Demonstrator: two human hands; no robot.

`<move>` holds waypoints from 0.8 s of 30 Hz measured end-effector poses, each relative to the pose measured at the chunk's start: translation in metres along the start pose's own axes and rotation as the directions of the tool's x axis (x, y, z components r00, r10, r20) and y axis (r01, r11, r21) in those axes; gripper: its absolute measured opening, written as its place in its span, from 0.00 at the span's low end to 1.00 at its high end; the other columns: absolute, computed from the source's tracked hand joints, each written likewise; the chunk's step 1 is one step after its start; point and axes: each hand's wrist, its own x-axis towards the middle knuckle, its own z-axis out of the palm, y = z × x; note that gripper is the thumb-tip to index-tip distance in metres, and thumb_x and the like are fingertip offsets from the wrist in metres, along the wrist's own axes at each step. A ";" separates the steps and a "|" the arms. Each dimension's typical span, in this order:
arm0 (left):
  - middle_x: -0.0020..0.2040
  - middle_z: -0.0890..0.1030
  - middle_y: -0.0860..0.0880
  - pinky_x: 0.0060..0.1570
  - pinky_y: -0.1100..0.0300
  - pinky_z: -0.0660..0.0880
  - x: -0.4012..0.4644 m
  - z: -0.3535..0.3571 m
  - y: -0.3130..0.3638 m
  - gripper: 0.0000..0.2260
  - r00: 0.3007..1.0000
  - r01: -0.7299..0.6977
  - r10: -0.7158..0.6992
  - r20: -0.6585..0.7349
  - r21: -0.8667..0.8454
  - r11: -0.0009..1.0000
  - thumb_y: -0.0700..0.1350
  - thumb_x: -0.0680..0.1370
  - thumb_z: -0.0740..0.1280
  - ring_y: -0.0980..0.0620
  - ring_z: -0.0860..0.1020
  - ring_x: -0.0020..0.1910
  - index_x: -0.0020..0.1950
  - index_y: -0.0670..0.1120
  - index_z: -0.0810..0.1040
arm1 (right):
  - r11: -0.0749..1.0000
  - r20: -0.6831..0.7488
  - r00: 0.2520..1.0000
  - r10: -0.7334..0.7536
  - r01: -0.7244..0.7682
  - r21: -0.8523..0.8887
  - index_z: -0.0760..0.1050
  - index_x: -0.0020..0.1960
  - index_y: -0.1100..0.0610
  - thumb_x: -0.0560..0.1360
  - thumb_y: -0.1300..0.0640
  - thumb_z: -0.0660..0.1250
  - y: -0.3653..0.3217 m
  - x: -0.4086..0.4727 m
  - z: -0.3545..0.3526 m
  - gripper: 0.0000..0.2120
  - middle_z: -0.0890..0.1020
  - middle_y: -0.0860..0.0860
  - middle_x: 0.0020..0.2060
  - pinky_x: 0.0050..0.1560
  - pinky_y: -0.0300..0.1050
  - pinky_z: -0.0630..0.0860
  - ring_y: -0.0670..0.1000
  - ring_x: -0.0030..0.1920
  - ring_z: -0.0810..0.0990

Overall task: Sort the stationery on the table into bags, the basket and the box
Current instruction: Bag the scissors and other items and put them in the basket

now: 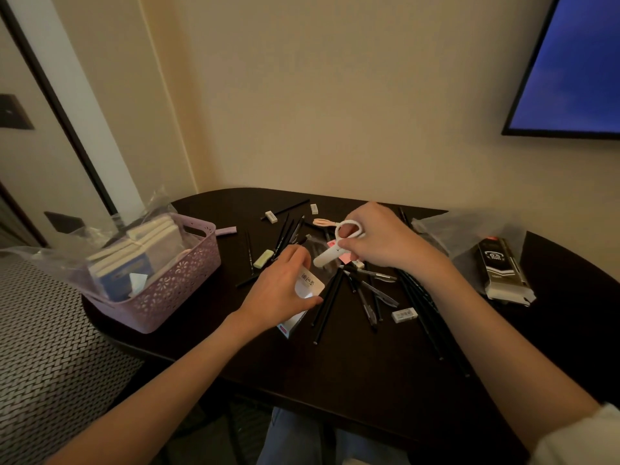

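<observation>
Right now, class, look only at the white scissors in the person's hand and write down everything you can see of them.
The white scissors look like smooth plastic, with an oval loop handle at the top and a rounded white body, perhaps a cover, hiding any blades. They tilt, loop up and tip down toward the left. The right hand grips them at the loop, above the scattered pens on the dark table. Their tip points into a clear bag that the left hand holds.

Glossy dark table (335, 374), perforated lilac plastic basket (174, 293), smooth white plastic scissors (330, 256).
</observation>
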 end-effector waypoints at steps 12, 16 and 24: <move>0.60 0.69 0.53 0.46 0.68 0.74 -0.007 0.004 0.002 0.22 0.986 -0.035 0.026 -0.166 -0.052 0.998 0.52 0.69 0.76 0.58 0.71 0.54 0.55 0.49 0.68 | 0.998 -0.300 0.953 0.032 -0.047 -0.045 0.78 0.51 0.55 0.69 0.54 0.76 -0.022 0.005 0.032 0.13 0.82 0.49 0.46 0.50 0.46 0.78 0.48 0.47 0.80; 0.59 0.69 0.52 0.44 0.71 0.71 -0.007 0.005 0.001 0.22 0.983 -0.046 0.034 -0.182 -0.058 0.997 0.51 0.69 0.77 0.58 0.71 0.54 0.55 0.48 0.69 | 0.997 -0.282 0.959 0.000 -0.021 -0.071 0.79 0.51 0.55 0.71 0.55 0.74 -0.022 0.004 0.042 0.10 0.82 0.50 0.46 0.45 0.40 0.74 0.46 0.46 0.79; 0.58 0.69 0.52 0.42 0.73 0.69 -0.012 0.008 -0.005 0.23 0.974 -0.035 0.015 -0.227 -0.085 0.996 0.51 0.69 0.77 0.59 0.70 0.54 0.56 0.47 0.69 | 0.999 -0.292 0.956 -0.034 0.041 0.019 0.82 0.48 0.54 0.73 0.57 0.73 -0.015 0.005 0.046 0.04 0.84 0.48 0.42 0.52 0.43 0.78 0.45 0.47 0.81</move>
